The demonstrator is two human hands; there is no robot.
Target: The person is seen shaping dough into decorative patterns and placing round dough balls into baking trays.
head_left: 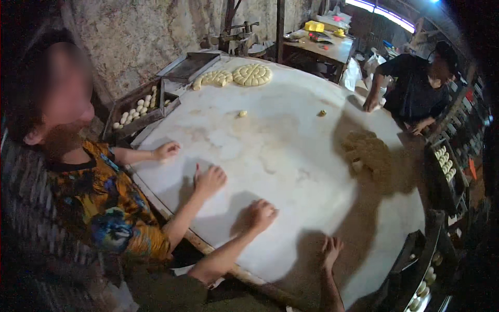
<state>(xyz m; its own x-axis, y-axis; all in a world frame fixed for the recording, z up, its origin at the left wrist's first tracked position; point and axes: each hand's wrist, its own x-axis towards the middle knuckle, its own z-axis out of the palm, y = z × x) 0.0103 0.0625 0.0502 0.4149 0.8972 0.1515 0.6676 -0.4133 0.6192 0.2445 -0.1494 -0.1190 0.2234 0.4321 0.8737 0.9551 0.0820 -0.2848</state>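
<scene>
On the big pale round table, my left hand is palm down with its fingers bent inward, slightly smeared by motion. Whatever lies beneath its palm is hidden. To its right and nearer the edge, my right hand rests on the tabletop in shadow, its fingers curled over. I cannot make out what is under it either. Farther off on the table lie a small dough piece, another small lump, a scored round of dough and a partly used dough round.
A co-worker at left has one hand near mine; another person works at far right. Brown crumbly material covers the table's right side. Trays of dough pieces stand at left, right and lower right.
</scene>
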